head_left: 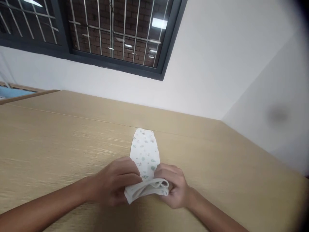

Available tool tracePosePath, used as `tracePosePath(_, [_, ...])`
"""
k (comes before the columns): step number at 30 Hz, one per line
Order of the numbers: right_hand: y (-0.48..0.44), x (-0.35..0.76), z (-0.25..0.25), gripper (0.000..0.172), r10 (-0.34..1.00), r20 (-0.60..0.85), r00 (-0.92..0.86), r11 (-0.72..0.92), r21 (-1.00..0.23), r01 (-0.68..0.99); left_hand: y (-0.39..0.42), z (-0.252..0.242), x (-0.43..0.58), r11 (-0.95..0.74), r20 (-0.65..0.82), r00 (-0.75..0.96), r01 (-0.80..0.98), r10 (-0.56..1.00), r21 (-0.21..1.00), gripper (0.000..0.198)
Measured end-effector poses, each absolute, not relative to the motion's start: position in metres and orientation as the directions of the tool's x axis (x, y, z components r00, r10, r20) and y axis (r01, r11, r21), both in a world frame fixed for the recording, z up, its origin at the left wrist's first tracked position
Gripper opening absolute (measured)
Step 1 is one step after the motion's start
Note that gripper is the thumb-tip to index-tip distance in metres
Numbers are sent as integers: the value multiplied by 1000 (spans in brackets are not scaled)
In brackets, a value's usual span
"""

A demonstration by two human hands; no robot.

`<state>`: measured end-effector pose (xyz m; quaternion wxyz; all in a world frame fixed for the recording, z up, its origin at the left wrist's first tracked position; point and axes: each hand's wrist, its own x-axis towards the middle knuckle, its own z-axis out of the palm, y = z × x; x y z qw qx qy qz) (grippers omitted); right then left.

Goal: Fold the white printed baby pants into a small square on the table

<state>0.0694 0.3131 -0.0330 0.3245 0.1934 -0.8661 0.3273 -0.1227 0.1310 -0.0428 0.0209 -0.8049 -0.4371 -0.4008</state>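
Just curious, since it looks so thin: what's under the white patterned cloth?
The white patterned cloth lies on a light wooden table. The tabletop directly beneath it is covered, so nothing there can be seen.

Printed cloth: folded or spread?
Partly folded: near end doubled over in the left hand and right hand; far end of the white printed cloth lies flat.

A white printed cloth (145, 151) with small green motifs lies flat, rounded end at 12 o'clock, folded layers bunched at 6 o'clock.
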Motion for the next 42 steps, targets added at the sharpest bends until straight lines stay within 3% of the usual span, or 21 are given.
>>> tracePosePath(4, [316, 58, -17, 9, -21, 718, -696, 697, -489, -525, 141, -23, -129, -565, 737, 114, 722, 666, 399, 19])
tracePosePath(7, [340, 24, -8, 4, 210, 709, -673, 727, -574, -377, 174, -9, -152, -372, 644, -163, 699, 748, 610, 12])
tracePosePath(10, [381, -21, -14, 25, 436, 614, -657, 671, -709, -217, 222, -7, -183, -139, 408, -364, 579, 837, 803, 31])
tracePosePath(12, [405, -45, -25, 50, 558, 464, -688, 652, -758, 18, 248, -12, -199, 89, 290, -533, 575, 795, 814, 43])
tracePosePath(13, [414, -53, -31, 65, 634, 377, -675, 652, -730, 204, 258, -16, -204, 159, 283, -606, 571, 743, 805, 52])
tracePosePath(14, [420, -58, -36, 75, 668, 346, -659, 646, -710, 282, 265, -20, -206, 209, 294, -657, 575, 695, 791, 57])
tracePosePath(17, [417, -59, -45, 71, 644, 354, -678, 702, -627, 339, 273, -35, -198, 237, 350, -664, 627, 661, 742, 53])
tracePosePath(21, [390, -48, -50, 59, 509, 323, -798, 808, -499, 313, 280, -60, -166, 216, 362, -520, 754, 774, 621, 56])
tracePosePath(25, [380, -40, -59, 62, 413, 213, -886, 859, -414, 301, 285, -82, -146, 235, 290, -410, 841, 865, 488, 61])
tracePosePath(35, [381, -24, -58, 69, 374, 13, -927, 866, -362, 345, 269, -80, -145, 340, 138, -404, 878, 904, 338, 73])
tracePosePath(42, [372, 8, -43, 68, 400, -27, -916, 851, -361, 383, 261, -85, -146, 441, 115, -495, 841, 861, 314, 76])
